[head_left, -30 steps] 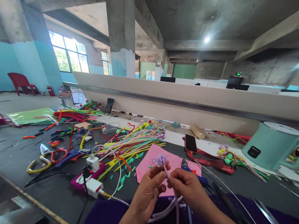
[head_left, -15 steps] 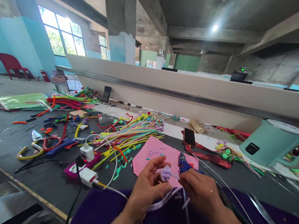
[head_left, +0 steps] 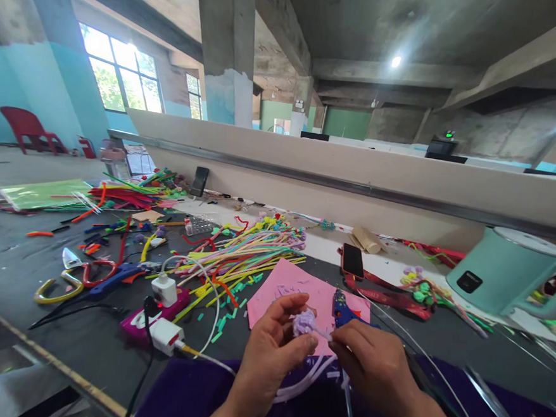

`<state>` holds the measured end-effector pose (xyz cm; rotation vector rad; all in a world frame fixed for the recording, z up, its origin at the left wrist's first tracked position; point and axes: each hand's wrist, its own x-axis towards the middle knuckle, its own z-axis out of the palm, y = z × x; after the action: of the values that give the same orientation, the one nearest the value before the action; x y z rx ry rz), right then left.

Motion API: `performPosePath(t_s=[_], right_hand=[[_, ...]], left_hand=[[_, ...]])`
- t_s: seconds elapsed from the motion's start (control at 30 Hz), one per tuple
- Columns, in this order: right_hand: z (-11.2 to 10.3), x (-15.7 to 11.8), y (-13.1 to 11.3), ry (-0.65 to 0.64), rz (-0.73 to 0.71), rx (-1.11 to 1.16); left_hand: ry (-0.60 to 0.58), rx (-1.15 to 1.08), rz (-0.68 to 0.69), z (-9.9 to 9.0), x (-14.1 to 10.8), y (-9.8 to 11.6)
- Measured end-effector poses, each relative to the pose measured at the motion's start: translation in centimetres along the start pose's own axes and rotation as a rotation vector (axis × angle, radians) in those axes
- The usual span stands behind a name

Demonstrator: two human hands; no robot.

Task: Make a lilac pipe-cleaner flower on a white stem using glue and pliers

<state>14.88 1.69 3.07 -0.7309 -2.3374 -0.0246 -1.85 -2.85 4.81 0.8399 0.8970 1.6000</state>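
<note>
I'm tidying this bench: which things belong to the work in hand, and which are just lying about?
In use, or likely to be:
- lilac fuzzy ball, in the left hand
- its stem, pinched by the right hand
- pink sheet with lilac scraps

Apparently just lying about:
- teal kettle
- phone near the kettle
- yellow-and-red-handled scissors

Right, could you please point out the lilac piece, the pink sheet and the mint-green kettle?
Lilac piece (head_left: pixel 304 323): head view, on its bunched end.
Pink sheet (head_left: pixel 262 301): head view, on bare surface near its left edge.
Mint-green kettle (head_left: pixel 497 274): head view, on the side of its body.
</note>
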Motion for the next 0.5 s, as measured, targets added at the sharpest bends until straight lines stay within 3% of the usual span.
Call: performPosePath(t_s=[0.23,0.37,0.5], right_hand=[[-1.4,0.7,-0.9,0.019,0.018,0.004],[-1.9,1.1,-1.1,0.034,0.065,-0.026],[-0.8,1.0,-1.2,0.024,0.074,-0.112]], left_hand=[[-0.067,-0.088,-0.021,-0.7,0.2,0.2],[-0.125,-0.251,-0.257,-1.2,0.1,-1.8],[-0.038,-0.425,-0.384,-0.6,0.0,-4.1]])
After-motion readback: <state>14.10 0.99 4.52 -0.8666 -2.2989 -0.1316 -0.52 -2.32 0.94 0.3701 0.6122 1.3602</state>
